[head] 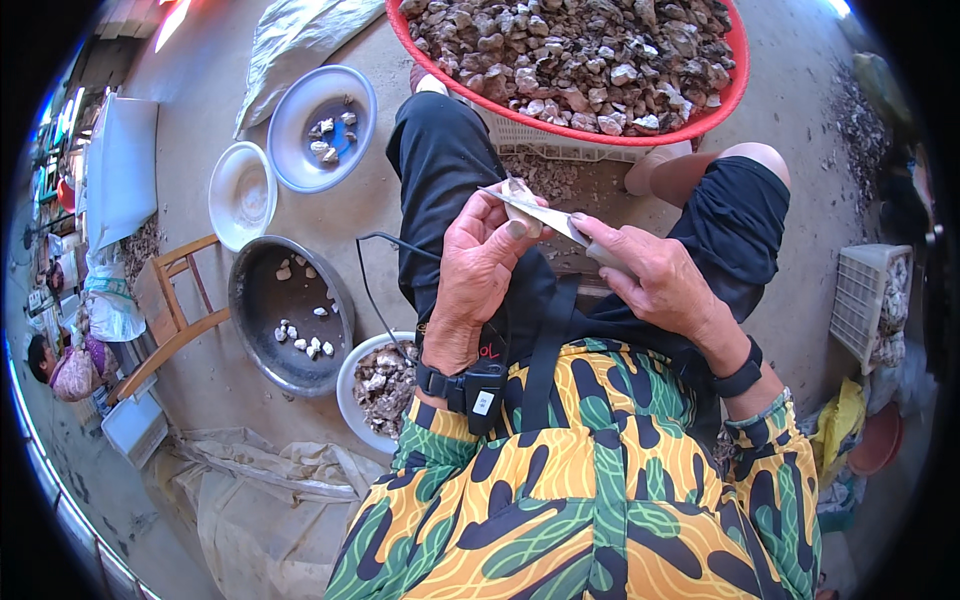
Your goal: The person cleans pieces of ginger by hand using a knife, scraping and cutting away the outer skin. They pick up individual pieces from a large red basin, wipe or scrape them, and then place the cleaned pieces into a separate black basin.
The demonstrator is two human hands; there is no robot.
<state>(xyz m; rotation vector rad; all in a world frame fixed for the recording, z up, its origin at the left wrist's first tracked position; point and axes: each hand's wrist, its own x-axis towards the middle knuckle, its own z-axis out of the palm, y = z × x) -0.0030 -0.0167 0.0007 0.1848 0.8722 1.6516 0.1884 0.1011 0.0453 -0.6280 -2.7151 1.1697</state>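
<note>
My left hand (484, 259) pinches a small pale chunk (519, 201) with a rough surface between thumb and fingers, above my lap. In my right hand (664, 279) is a knife (553, 217), gripped by its light handle. Its blade lies across the chunk and appears to touch it, the tip pointing to the upper left. Past my knees, a red basin (739, 86) holds a heap of rough brown and whitish chunks (570, 64). That basin rests over a white plastic crate (559, 144).
To the left stand a bluish-white basin (289, 154) and a dark basin (251, 315) with a few pale pieces, a white basin (225, 202), and a white bowl (352, 416) of scraps. Beyond are a wooden chair (169, 296) and a person (41, 360). A filled crate (851, 300) sits right.
</note>
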